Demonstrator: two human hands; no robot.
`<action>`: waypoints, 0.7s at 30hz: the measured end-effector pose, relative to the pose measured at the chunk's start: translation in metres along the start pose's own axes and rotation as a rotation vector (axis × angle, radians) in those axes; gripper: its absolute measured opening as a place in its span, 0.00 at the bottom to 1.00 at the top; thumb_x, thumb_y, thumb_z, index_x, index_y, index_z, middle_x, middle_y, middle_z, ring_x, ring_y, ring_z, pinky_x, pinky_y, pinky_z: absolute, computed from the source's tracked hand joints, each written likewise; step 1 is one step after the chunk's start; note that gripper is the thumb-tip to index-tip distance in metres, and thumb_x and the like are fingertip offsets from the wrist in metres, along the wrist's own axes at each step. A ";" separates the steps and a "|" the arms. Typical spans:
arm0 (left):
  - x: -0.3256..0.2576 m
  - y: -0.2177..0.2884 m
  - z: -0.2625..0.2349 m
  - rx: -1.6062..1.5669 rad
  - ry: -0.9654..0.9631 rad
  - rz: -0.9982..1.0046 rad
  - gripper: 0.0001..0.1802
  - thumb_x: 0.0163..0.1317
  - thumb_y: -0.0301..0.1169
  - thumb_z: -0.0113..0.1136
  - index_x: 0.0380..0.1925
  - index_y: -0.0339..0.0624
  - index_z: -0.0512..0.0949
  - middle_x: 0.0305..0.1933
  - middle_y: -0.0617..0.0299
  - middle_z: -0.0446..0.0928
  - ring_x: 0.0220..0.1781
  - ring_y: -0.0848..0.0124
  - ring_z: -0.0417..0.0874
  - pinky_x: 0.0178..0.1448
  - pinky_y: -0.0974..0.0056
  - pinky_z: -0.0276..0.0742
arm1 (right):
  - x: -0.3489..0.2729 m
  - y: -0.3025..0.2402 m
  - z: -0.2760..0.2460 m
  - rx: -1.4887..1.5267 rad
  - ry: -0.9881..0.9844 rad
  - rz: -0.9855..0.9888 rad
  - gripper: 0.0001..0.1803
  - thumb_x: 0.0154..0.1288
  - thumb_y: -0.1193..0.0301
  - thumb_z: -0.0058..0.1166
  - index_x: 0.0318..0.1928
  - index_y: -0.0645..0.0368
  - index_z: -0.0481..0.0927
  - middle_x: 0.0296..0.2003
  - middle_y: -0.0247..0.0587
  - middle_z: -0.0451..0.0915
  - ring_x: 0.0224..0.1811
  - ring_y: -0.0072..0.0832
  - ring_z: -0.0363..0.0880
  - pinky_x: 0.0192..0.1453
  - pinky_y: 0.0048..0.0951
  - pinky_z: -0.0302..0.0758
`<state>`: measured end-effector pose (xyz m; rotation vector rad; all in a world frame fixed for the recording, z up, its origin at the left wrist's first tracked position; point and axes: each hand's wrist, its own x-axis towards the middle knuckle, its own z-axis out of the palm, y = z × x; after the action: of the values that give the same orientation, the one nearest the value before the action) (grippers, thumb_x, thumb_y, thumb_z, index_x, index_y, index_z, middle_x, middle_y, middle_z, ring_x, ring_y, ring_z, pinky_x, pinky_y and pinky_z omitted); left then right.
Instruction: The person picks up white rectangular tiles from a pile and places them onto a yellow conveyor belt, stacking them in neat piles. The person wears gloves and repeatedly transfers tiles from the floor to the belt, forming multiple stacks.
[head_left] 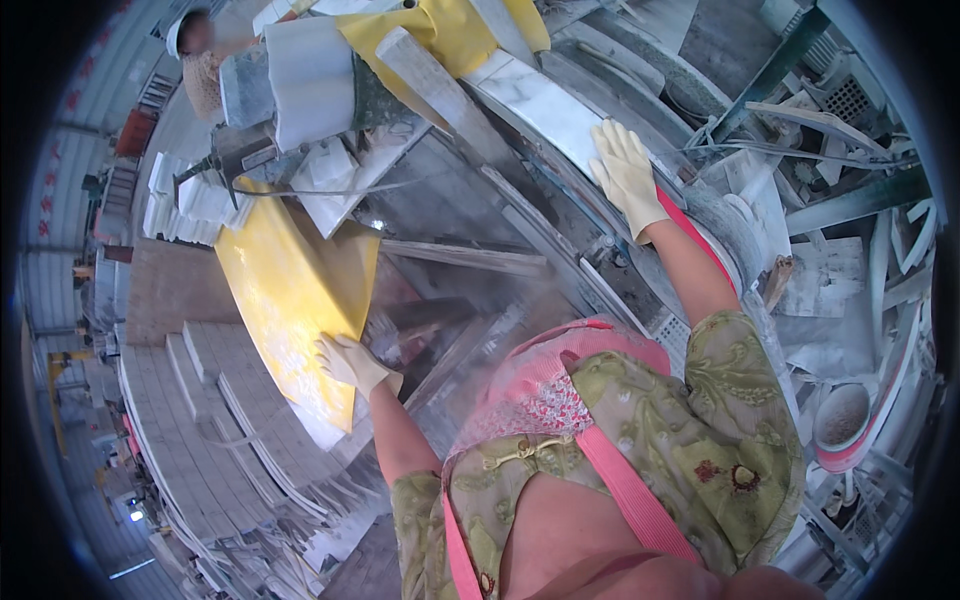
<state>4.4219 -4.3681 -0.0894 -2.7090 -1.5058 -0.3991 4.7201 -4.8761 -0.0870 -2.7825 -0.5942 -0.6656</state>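
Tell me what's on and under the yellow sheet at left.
On top: gloved left hand. Under the yellow sheet, a pale piece pokes out at the lower end; whatever else lies beneath is covered.

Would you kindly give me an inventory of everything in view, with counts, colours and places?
Lower sheet: 1, yellow, under the left hand
Upper sheet: 1, yellow, top centre
Veined slab: 1, white and grey, by the right hand
Strips: many, grey, stacked lower left
White pieces: several, white, stacked upper left
Beams: at least 2, green, right
Offcuts: too jumbled to count, grey and white, right
Bowl: 1, pale, far right
Co-worker: 1, white helmet, top left
Apron: 1, pink, bottom
Sleeves: 2, green patterned, bottom
Left hand: 1, cream glove, left of centre
Right hand: 1, cream glove, right of centre
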 end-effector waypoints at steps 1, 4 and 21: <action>0.000 0.000 0.001 -0.010 0.014 0.002 0.29 0.78 0.42 0.37 0.71 0.40 0.69 0.79 0.43 0.64 0.79 0.42 0.62 0.81 0.44 0.55 | 0.000 0.000 -0.002 0.005 0.007 -0.005 0.31 0.76 0.57 0.48 0.73 0.58 0.68 0.73 0.52 0.68 0.77 0.46 0.62 0.83 0.47 0.53; -0.001 -0.001 0.002 -0.036 0.043 0.004 0.28 0.78 0.42 0.38 0.70 0.40 0.70 0.78 0.44 0.64 0.79 0.42 0.63 0.81 0.44 0.55 | -0.003 -0.001 -0.006 0.028 0.023 0.001 0.30 0.76 0.58 0.49 0.72 0.59 0.69 0.73 0.52 0.68 0.77 0.46 0.62 0.82 0.47 0.54; -0.001 0.000 0.007 0.062 0.082 -0.006 0.26 0.78 0.41 0.43 0.70 0.42 0.71 0.77 0.46 0.67 0.77 0.40 0.65 0.80 0.42 0.56 | -0.012 0.000 -0.020 0.166 0.047 0.023 0.30 0.74 0.62 0.51 0.71 0.61 0.69 0.71 0.54 0.69 0.76 0.49 0.62 0.83 0.48 0.54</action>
<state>4.4225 -4.3676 -0.0961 -2.6083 -1.4807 -0.4503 4.7030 -4.8861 -0.0756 -2.6091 -0.5798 -0.6441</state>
